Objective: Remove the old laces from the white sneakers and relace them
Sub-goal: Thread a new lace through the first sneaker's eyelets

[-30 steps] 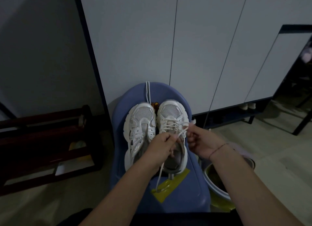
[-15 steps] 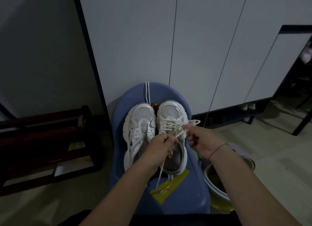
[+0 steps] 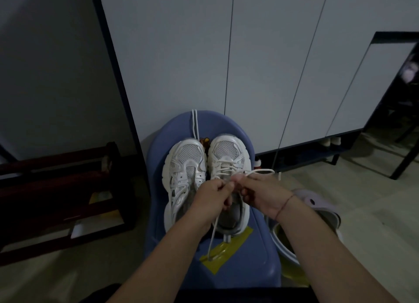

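Item 1, position: 2 white sneakers stand side by side on a blue stool (image 3: 249,268), soles down, their inner sides touching or very nearly so. The long axis of each runs straight away from you, toes toward the white cabinet (image 3: 181,53) and heels toward your body.

Item 2, condition: the left sneaker (image 3: 186,166) has bare eyelets and an open tongue. The right sneaker (image 3: 229,153) carries a white lace (image 3: 224,169) crossed over its forward rows.

Item 3, hands: your left hand (image 3: 213,197) and right hand (image 3: 260,194) meet above the throat of the right sneaker, fingers curled, each pinching the lace. They sit close together, fingertips almost touching. A loop of the lace arcs out past your right hand, and 1 free end hangs below your left hand onto a strip of yellow tape (image 3: 226,250) on the stool.

Item 4, other: a second lace (image 3: 195,126) lies doubled at the far rim of the stool, just beyond the left toe, running in line with the sneakers. A basin (image 3: 281,246) stands on the floor to your right, a dark wooden rack (image 3: 56,189) to your left.
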Action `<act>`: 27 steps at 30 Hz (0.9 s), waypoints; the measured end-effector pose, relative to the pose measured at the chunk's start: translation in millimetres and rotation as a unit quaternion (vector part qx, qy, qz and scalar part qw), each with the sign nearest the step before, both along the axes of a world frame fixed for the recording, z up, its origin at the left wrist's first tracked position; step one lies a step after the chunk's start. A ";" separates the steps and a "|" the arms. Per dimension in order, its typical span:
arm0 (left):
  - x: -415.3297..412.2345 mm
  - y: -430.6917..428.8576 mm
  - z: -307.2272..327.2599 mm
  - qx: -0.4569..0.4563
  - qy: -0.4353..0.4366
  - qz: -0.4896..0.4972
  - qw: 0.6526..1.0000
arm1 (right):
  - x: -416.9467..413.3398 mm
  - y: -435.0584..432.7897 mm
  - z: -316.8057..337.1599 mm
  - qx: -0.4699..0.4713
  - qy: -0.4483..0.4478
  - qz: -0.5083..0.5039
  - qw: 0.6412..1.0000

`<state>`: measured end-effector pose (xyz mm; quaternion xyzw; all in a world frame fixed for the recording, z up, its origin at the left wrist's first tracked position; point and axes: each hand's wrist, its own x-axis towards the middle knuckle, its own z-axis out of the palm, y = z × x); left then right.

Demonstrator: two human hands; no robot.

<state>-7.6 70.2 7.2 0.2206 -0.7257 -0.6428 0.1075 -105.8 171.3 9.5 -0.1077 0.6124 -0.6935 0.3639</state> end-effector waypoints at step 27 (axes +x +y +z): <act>-33.8 19.1 -18.8 0.440 -0.021 0.171 0.881 | -20.2 -3.1 -12.6 0.211 0.366 -0.093 0.902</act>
